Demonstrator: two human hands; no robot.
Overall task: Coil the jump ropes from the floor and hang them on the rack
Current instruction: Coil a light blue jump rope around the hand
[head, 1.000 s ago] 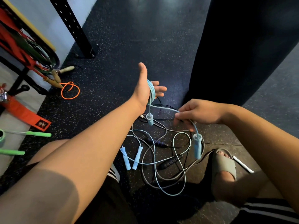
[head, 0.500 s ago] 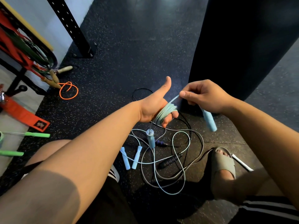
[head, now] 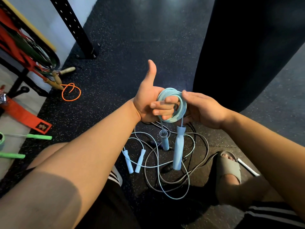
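Note:
A light blue jump rope (head: 179, 103) is wound in a coil around the fingers of my left hand (head: 149, 100), whose thumb points up. Its two blue handles (head: 178, 149) hang down below the coil. My right hand (head: 203, 108) grips the coil's right side, thumb on top. On the floor beneath lie several tangled ropes (head: 165, 172): another light blue one with two handles (head: 133, 161), a grey one and a black-handled one. The rack (head: 24, 45) with hung ropes stands at the far left.
An orange rope loop (head: 71, 92) and wooden handles (head: 66, 71) lie by the rack's foot. Green handles (head: 38, 137) and a red strap (head: 24, 116) lie at left. A black post (head: 74, 28) rises behind; a big black punching bag (head: 247, 47) stands right. My sandalled foot (head: 229, 169) is next to the tangle.
The last length of blue rope has been wound onto my left hand. My right hand released the handle, which now hangs, and moved onto the coil.

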